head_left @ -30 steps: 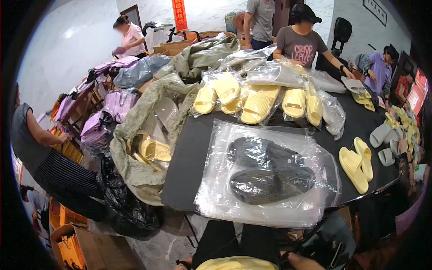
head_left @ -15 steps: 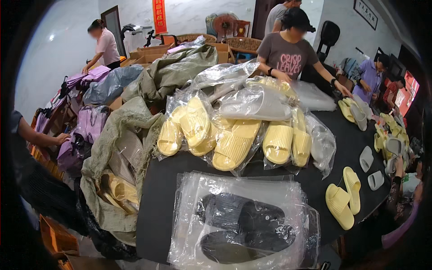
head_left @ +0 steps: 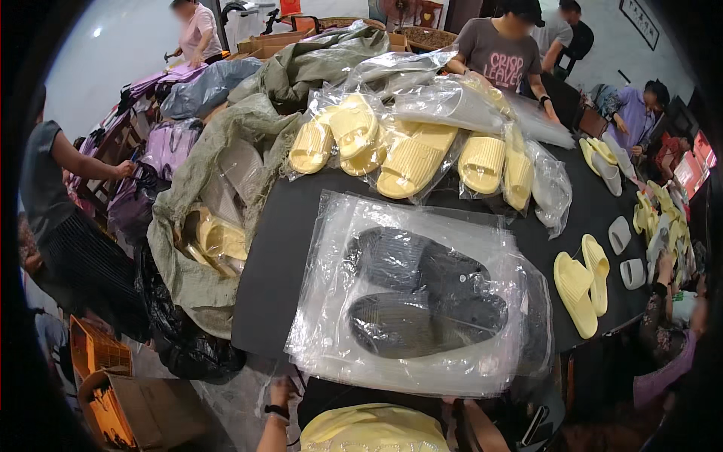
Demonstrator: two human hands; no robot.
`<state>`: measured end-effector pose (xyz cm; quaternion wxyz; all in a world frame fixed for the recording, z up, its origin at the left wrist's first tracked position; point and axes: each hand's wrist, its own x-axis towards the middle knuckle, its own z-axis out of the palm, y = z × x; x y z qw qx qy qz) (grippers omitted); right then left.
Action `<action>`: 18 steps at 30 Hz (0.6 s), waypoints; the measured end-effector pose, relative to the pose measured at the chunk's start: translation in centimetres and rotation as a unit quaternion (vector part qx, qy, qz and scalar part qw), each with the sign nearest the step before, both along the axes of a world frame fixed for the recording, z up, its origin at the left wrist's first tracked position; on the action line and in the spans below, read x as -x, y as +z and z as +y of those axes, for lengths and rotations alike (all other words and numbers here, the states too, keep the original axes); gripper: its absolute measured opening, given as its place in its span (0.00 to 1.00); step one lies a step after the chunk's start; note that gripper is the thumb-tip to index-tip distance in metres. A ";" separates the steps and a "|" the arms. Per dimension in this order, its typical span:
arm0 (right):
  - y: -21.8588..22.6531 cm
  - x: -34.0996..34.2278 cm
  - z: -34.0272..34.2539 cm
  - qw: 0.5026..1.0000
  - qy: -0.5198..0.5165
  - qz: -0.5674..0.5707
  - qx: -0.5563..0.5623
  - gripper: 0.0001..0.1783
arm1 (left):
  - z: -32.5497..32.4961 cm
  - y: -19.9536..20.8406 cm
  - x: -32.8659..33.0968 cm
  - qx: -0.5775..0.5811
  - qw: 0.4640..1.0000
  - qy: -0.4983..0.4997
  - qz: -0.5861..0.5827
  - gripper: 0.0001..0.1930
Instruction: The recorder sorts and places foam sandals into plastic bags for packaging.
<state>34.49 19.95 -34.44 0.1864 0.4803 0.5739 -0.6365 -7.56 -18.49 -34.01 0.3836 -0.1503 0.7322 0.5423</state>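
Note:
My left hand (head_left: pixel 282 392), with a dark band at the wrist, hangs low beside the near table edge; its fingers are too blurred to read. Only the forearm of my right arm (head_left: pixel 486 429) shows clearly, and the hand at its end by the table edge is mostly hidden. Nearest to both is a stack of clear plastic bags (head_left: pixel 324 309). On it lies a pair of dark slippers (head_left: pixel 418 260) in clear plastic. Farther back, bagged yellow slippers (head_left: pixel 418 162) rest in a heap, with a bagged pale grey slipper (head_left: pixel 452 105) on top.
Loose yellow slippers (head_left: pixel 576 294) and small grey slippers (head_left: pixel 619 235) lie at the table's right. An open woven sack (head_left: pixel 188 256) holding slippers stands left. A cardboard box (head_left: pixel 158 414) and orange crate (head_left: pixel 98 346) are lower left. Co-workers stand around; one (head_left: pixel 504 53) is behind the heap.
The view has tipped down, so the table's contents sit higher and my arms and yellow top have come in below. The co-worker behind the heap has drawn an arm back from the right-hand slippers.

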 end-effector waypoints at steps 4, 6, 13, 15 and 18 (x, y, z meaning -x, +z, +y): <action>0.3 -3.2 -1.9 0.994 -0.102 -0.014 0.021 0.10 | 6.3 16.6 -0.5 -0.040 0.939 0.126 0.319 0.12; 0.4 -2.9 -2.5 0.989 -0.148 -0.008 0.031 0.11 | 8.1 22.7 -1.1 -0.048 0.881 0.145 0.449 0.10; 29.5 1.4 -1.7 0.923 -0.102 -0.051 -0.367 0.09 | 15.0 32.0 -1.4 -0.061 0.764 -0.036 0.641 0.07; 34.9 1.9 -1.1 0.893 -0.211 -0.016 -0.396 0.09 | 17.0 33.3 -1.4 -0.080 0.721 -0.136 0.674 0.09; 39.4 3.7 0.9 0.852 -0.257 0.118 -0.440 0.11 | 18.8 33.8 -1.8 -0.015 0.671 -0.261 0.693 0.18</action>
